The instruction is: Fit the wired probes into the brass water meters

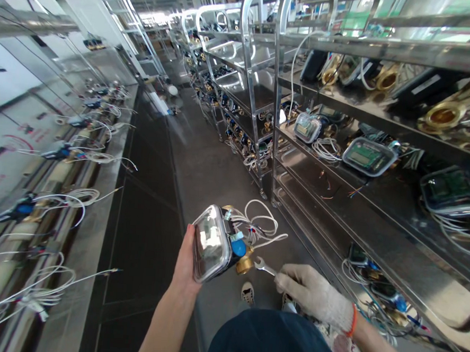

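Observation:
My bare left hand grips the side of a water meter with a clear square cover, a blue part and a brass threaded end. Loops of its white cable hang out to the right. In a white knitted glove with an orange cuff, my right hand is closed around an open-end wrench. The wrench's jaw points at the brass end, close beside it; whether they touch I cannot tell. My left fingertips are hidden behind the meter.
To the right, a metal rack carries several meters, including one with a green board. More racks line the aisle ahead. A long bench on the left holds meters and coiled cables. Dark matting runs along the floor.

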The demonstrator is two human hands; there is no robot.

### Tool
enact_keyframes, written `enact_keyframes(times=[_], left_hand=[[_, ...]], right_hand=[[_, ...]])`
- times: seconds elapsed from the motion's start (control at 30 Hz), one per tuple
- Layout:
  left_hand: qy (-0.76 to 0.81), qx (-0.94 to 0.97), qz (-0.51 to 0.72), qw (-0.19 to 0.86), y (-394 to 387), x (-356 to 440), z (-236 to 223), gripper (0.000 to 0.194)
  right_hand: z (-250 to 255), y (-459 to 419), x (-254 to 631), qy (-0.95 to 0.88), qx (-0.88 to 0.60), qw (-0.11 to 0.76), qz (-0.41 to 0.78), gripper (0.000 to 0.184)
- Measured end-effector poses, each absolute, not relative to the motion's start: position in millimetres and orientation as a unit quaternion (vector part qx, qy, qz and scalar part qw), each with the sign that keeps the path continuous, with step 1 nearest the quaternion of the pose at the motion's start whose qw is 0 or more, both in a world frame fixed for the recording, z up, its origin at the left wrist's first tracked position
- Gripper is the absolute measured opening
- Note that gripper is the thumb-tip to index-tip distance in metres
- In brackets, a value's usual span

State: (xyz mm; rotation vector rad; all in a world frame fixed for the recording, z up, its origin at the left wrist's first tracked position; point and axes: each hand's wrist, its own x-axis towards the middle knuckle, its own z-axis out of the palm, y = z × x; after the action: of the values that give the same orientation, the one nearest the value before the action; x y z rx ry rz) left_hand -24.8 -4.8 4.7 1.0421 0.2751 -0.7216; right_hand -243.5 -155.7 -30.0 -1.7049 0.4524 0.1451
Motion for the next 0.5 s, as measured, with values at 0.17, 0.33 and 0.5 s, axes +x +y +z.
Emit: enact_keyframes(times=[0.17, 0.33, 0.5], left_hand=[[0.153, 0.455, -0.418, 0.771, -1, -22, 4, 0.027], [0.146, 0.461, -0.441, 0.756, -3, -31, 9, 0.026], [0.111, 0.485, -0.384, 0.778, -8, -55, -1, 0.042]], right_hand=[[-19, -170, -236, 0.131, -0.794, 0.588, 0.078, 0.046], [-14, -179, -235, 0.087, -0.804, 0.581, 0.088, 0.038], [-45, -143, -222, 0.241, -0.655, 0.713, 0.069, 0.050]])
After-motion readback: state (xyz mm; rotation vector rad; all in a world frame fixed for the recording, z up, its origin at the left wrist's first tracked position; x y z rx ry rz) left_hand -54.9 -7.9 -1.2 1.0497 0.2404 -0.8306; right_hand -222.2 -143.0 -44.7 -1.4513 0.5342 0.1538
